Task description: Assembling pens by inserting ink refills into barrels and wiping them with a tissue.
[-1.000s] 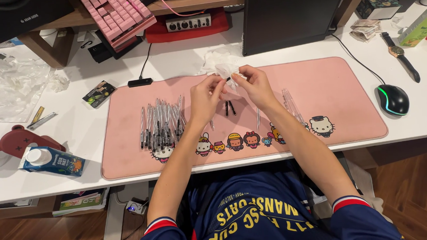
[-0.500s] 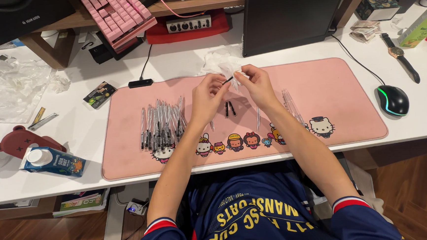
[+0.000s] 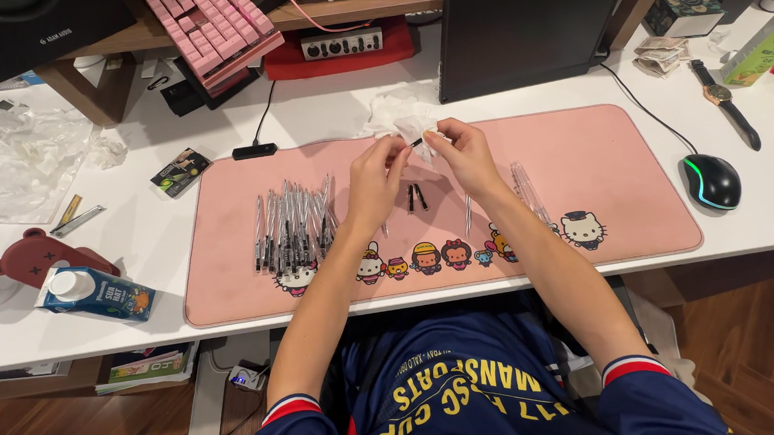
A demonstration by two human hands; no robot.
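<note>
Both of my hands are raised over the middle of a pink desk mat. My left hand and my right hand pinch the two ends of a thin clear pen with a dark tip, holding it between them. A row of several clear pens lies on the mat to the left of my left hand. Two short dark pen parts rest on the mat below my hands. A few clear pen barrels lie to the right of my right forearm.
A crumpled white tissue lies behind my hands. A black monitor stands at the back, a pink keyboard at back left. A black mouse and a wristwatch are on the right; a drink carton on the left.
My hands stay together over the mat, working the pen between the fingertips. The pen's dark tip has come into view between them. Nothing else on the desk has moved.
</note>
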